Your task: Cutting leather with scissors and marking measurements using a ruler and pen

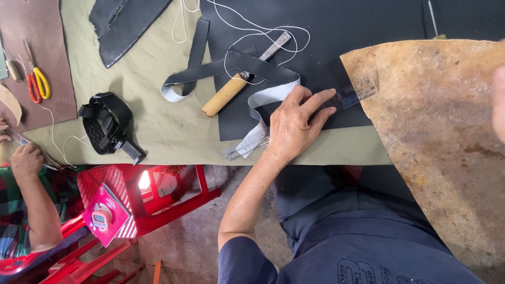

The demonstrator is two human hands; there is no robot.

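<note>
My left hand lies flat with its fingers spread on a clear plastic ruler. It presses the ruler onto a black leather sheet near the table's front edge. The ruler's near end sticks out from under my palm. A black strap with a white underside loops just beyond my fingers, over a wooden-handled tool. Only a blurred sliver of my right hand shows at the right edge, over a large tan leather sheet that covers the ruler's far end and hangs over my lap.
White thread trails across the black sheet. A black headlamp with its strap lies on the olive cloth. Red-and-yellow scissors rest on brown leather at far left. Another person's hand works there. Red plastic stools stand below.
</note>
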